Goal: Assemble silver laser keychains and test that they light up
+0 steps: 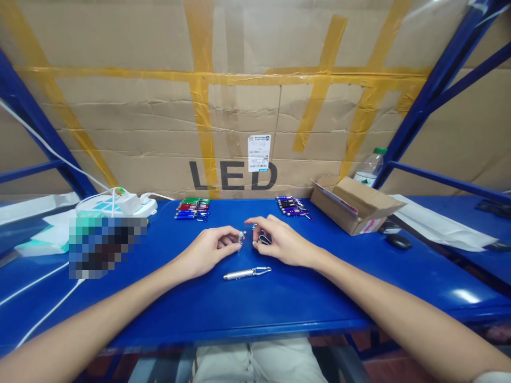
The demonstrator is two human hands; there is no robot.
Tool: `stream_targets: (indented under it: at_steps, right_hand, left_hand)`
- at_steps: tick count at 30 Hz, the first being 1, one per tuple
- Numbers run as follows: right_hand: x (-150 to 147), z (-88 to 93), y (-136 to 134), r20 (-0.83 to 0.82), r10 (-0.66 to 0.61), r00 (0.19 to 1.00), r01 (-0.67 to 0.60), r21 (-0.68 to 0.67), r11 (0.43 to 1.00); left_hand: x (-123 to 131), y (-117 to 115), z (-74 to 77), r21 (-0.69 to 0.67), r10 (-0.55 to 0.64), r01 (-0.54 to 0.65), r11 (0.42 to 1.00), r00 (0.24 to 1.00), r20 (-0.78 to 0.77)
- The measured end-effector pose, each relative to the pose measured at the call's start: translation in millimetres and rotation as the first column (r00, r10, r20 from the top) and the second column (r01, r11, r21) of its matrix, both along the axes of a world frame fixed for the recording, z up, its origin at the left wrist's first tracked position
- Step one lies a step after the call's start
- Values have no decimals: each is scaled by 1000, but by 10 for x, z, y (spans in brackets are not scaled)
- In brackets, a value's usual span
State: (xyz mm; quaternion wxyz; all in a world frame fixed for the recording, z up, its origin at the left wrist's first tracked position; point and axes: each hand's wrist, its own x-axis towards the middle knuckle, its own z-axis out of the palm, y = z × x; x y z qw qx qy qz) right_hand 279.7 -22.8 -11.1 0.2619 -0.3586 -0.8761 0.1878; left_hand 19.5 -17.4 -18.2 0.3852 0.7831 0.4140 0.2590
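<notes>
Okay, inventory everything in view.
Clipped tube: one, silver, front
Left tubes: several, green, red, blue, back
Right tubes: several, mostly purple, back
Box: one, brown, right
Bottle: one, clear, right
Rounded object: one, black, right
Sheet: one, white, right
Power strip: one, white, left
Cables: several, white, left
LED cardboard: one, brown, background
Tape: several, yellow, on cardboard
Label: one, white, on cardboard
Table: one, blue, centre
Frame bars: several, blue, sides
Trousers: one pair, pale, bottom
Left hand: one, holding silvery piece
Right hand: one, holding silvery piece

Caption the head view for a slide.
Left hand pinches a small silvery piece near the right hand; a silver penlight lies on the blue table.
</notes>
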Motion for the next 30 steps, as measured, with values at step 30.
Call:
stream_targets:
  at_steps: [30]
  right_hand:
    - [-85,82,-164,-209,72,975,-44,140,989]
  left_hand:
    - [24,-85,-10,159,-86,84,984,996,2]
